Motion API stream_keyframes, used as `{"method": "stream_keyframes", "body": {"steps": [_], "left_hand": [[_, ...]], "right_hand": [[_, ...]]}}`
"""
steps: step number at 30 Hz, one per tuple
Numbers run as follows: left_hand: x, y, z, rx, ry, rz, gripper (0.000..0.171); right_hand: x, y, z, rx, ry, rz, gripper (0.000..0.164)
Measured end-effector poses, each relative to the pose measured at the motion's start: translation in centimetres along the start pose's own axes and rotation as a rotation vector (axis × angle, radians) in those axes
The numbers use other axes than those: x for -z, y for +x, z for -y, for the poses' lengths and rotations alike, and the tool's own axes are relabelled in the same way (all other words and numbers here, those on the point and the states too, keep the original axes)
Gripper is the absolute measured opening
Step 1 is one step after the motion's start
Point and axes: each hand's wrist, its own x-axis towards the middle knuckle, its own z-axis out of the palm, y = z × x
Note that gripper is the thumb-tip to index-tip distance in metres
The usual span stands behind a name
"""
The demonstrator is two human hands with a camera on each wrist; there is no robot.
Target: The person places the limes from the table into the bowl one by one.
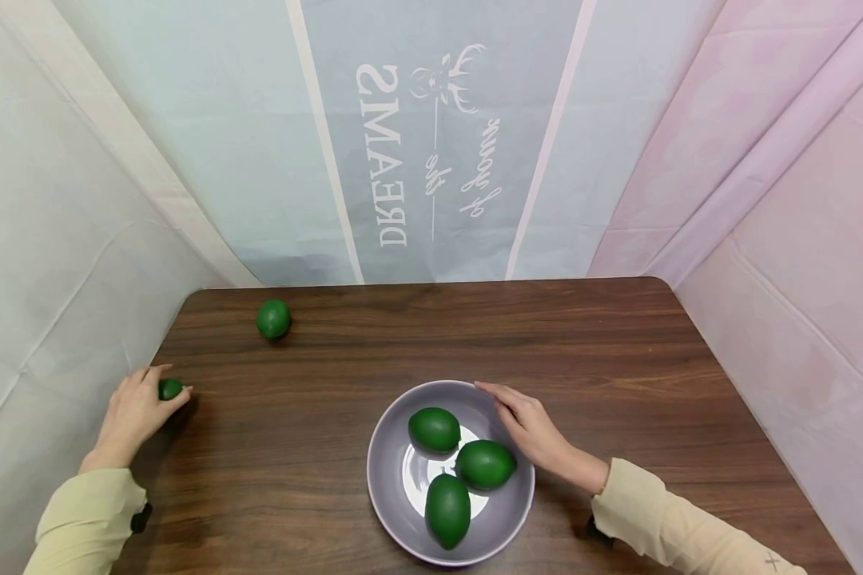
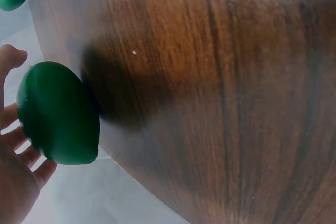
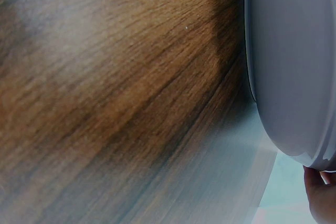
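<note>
At the table's left edge, my left hand (image 1: pixel 133 407) is placed around a green lime (image 1: pixel 170 389), thumb and fingers spread on either side of it. In the left wrist view this lime (image 2: pixel 59 114) is large, with the fingers (image 2: pixel 16 139) behind it and the thumb tip near its upper end; whether the hand grips it is unclear. My right hand (image 1: pixel 539 435) rests at the right rim of a grey bowl (image 1: pixel 391 487), fingers fairly straight. Fingertips (image 3: pixel 315 182) touch the rim in the right wrist view. Three limes (image 1: pixel 435 430) lie inside the bowl.
Another lime (image 1: pixel 273 319) sits near the back left corner of the wooden table (image 1: pixel 295 447). Pale fabric (image 1: pixel 431 239) with printed lettering hangs behind the table, and more cloth lines both sides.
</note>
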Motion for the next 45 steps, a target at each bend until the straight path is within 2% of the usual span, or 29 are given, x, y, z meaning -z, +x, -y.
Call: {"method": "stream_keyframes", "body": {"steps": [31,45], "left_hand": [[-0.76,-0.39,0.99,0.080,-0.045,0.098,0.066],[-0.87,-0.41,0.94,0.106,-0.062,0.096,0.064]], "right_hand": [[0.14,0.03,0.08,0.017,-0.002,-0.001,0.035],[0.25,0.17,0.29,0.012,0.006,0.002,0.036]]}}
